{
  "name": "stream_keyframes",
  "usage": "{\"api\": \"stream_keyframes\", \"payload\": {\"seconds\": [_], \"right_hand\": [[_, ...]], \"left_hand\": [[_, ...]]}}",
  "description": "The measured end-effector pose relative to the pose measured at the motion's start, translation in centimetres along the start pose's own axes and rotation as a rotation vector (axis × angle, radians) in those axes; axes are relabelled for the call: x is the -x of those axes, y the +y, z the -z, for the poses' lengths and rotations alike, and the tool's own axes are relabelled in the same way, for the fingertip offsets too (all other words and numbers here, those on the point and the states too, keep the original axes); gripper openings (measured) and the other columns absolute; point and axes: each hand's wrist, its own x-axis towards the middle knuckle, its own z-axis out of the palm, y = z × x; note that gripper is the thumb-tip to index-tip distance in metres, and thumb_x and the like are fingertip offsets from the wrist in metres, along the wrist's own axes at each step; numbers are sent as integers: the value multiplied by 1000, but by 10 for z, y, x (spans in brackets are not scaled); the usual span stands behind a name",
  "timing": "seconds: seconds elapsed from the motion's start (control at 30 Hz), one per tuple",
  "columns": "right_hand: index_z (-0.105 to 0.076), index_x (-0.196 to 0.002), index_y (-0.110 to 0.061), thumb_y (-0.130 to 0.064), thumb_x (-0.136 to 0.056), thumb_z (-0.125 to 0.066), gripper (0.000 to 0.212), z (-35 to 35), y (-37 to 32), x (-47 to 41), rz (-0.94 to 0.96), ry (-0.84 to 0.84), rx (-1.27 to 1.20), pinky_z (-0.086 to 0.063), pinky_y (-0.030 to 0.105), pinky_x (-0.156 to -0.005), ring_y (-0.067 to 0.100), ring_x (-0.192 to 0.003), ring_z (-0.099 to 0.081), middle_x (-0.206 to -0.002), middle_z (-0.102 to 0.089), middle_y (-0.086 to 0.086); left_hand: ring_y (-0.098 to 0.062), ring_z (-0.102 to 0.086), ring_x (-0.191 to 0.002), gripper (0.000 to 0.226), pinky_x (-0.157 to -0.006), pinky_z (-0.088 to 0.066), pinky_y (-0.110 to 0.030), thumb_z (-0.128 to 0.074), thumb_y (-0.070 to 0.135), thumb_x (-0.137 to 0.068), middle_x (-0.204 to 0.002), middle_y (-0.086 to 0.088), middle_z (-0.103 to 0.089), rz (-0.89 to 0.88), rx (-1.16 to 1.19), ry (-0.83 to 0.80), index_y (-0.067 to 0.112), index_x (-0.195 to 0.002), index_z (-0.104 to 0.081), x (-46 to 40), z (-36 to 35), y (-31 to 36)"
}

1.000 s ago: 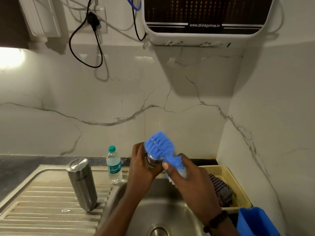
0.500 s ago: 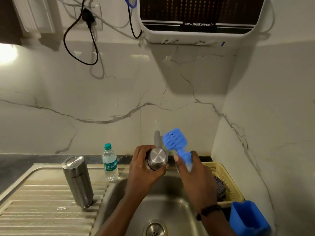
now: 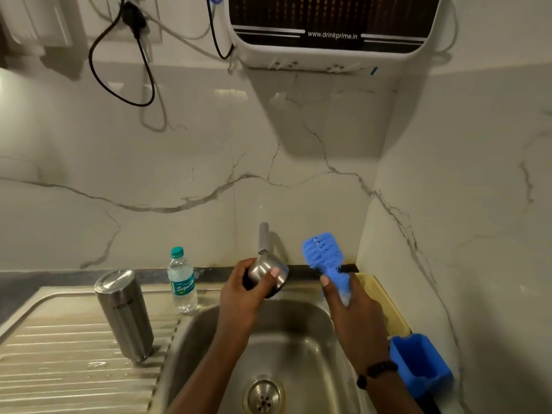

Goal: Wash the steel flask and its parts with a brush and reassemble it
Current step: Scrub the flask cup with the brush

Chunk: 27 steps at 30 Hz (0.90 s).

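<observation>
Over the sink (image 3: 191, 336), the left hand (image 3: 242, 291) grips a steel cup (image 3: 265, 274) beneath the tap (image 3: 264, 239); the right hand (image 3: 348, 303) holds a blue brush (image 3: 324, 258) just beside it, apart; the steel flask (image 3: 124, 315) stands upright on the draining surface (image 3: 59, 348), near the basin's left edge.

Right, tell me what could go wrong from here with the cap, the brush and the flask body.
1. The left hand grips the smooth steel cap above the sink basin; if wet it could slip and drop in.
2. The brush in the right hand is held clear of the cap, so scrubbing may be cut short.
3. The flask body stands upright on the ridged drainboard near the basin edge; an elbow bump might topple it.
</observation>
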Motion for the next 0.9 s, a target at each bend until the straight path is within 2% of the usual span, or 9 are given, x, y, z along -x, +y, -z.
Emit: {"api": "stream_keyframes", "payload": {"seconds": [0.07,0.17,0.23,0.4,0.5,0.57,0.73,0.83,0.9], "right_hand": [[-56,-117,-22,-62,-90,-38,51,-1,-4,12,134,-46,83,-46,14,-50,0,-61,-58,-72,-57,-13],[-64,-114,-22,-68,-94,-21,66,-12,1,22,288,-17,266,-32,10,-46,0,-52,-47,-70,-61,-13],[-65,-118,-19,-67,-95,-14,74,-17,-1,21,313,4,357,-35,12,-52,3,-55,-51,-77,-66,-7],[-28,-145,-31,-53,-101,-33,49,-10,-21,7,342,-173,478,-50,23,-75,8,-88,-62,-110,-64,-7],[-40,-134,-32,-50,-100,-40,39,11,-38,-8,384,-279,511,-48,27,-77,9,-84,-57,-100,-62,-8],[-51,-118,-33,-53,-95,-48,30,30,-45,-20,434,-410,478,-48,27,-74,10,-77,-55,-85,-56,-11],[-65,-89,-22,-53,-87,-65,31,49,-42,-48,254,-864,-88,-51,26,-66,9,-69,-63,-77,-66,-2],[-64,-90,-14,-44,-92,-61,30,43,-42,-41,85,-956,-403,-39,16,-46,5,-48,-49,-65,-57,-3],[-65,-100,-13,-44,-92,-59,32,31,-33,-36,-10,-975,-563,-32,15,-39,7,-45,-41,-68,-55,3]], "left_hand": [[-22,-71,-87,59,-76,-57,-31,-71,63,-71,-95,-5,-75,210,207,12,16,-106,-68,-3,-3,2],[-23,-72,-89,59,-73,-57,-33,-54,60,-82,-103,-12,-74,342,313,-69,14,-117,-66,3,-14,7],[-20,-68,-80,57,-67,-55,-29,-50,61,-83,-102,-13,-72,330,270,-117,18,-118,-63,11,-24,11],[-12,-61,-79,47,-62,-48,-20,-46,54,-92,-101,-7,-68,244,34,-121,19,-121,-59,1,-24,16],[-4,-61,-71,35,-57,-48,-11,-45,41,-101,-92,0,-66,168,-131,-214,17,-120,-61,-8,-15,17],[-3,-65,-72,37,-62,-48,-13,-48,48,-99,-91,0,-68,123,-171,-266,19,-117,-64,-14,-8,20],[-23,-66,-83,43,-83,-51,-38,-65,58,-68,-85,-7,-71,366,202,-323,23,-92,-66,-17,-6,35],[-20,-69,-73,42,-63,-55,-30,-60,54,-79,-79,-7,-73,422,485,-209,15,-92,-68,-15,-19,36],[-16,-55,-58,46,-42,-44,-20,-48,56,-88,-72,-6,-63,413,612,-153,17,-80,-71,-13,-26,31]]}}
